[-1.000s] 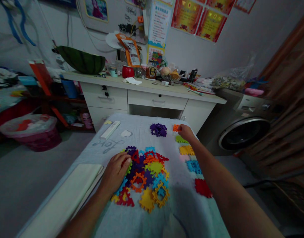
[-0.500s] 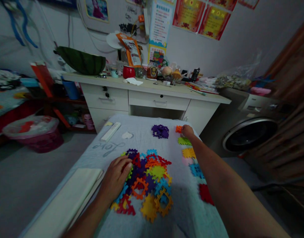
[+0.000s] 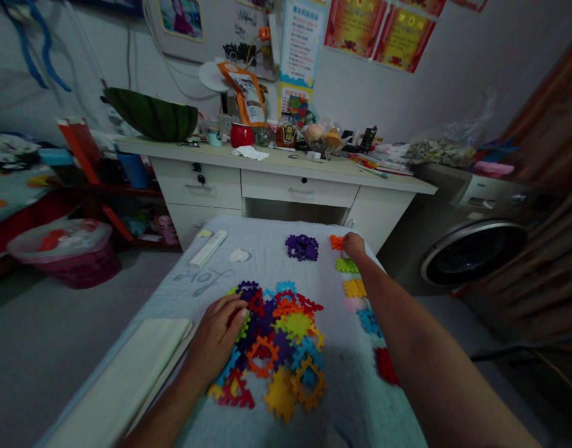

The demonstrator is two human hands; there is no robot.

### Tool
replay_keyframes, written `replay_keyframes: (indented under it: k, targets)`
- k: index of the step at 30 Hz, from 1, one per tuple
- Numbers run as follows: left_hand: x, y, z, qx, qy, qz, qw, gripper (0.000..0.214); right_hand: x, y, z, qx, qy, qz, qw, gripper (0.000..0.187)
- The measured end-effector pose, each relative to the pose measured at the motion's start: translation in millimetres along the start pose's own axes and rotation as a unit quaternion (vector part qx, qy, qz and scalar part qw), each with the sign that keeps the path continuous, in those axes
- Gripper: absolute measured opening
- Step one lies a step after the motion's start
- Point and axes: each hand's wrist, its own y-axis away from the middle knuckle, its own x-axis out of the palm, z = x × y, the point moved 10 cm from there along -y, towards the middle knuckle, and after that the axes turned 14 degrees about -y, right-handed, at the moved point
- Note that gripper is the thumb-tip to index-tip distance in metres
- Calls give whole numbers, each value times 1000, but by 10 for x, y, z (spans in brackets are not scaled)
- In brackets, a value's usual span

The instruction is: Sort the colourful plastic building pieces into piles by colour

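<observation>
My left hand (image 3: 220, 330) lies with its fingers stretched over the left edge of a mixed pile of toothed plastic building pieces, close to a red triangular piece (image 3: 256, 303). A lime gear-shaped piece (image 3: 295, 325) and a yellow one (image 3: 281, 393) are in the same pile. At the far right of the cloth, the closed fingers of my right hand (image 3: 354, 244) are at an orange toothed piece (image 3: 337, 242); its right end is hidden by them. Down the right side lie a lime piece (image 3: 346, 266), a yellow piece (image 3: 355, 288), blue pieces (image 3: 370, 322) and a red piece (image 3: 387, 366).
A purple stack of pieces (image 3: 302, 247) sits at the far middle of the cloth-covered table (image 3: 262, 261). A white remote (image 3: 208, 249) and a folded white cloth (image 3: 122, 373) lie left. Behind stand a cluttered desk (image 3: 286, 162) and a washing machine (image 3: 454, 211).
The view has shifted very slightly. Both hands stay almost where they were, the right one still at the orange piece and the left one on the pile.
</observation>
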Motion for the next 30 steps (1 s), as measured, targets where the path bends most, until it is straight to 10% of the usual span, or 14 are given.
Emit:
replay_keyframes:
  k: [8,16,30]
  targets:
    - [-9,-6,-46,13,7,-2,1000,36,-158,422,370,-49,-58,-7,997,28]
    - [-72,16,-51,0,7,-16,1000,35,385,1700,1284,-209,-110,272,933,15]
    - [-30,12,-54,16,-2,-2,1000,33,577,2139,1129,-232,-21,343,910,45]
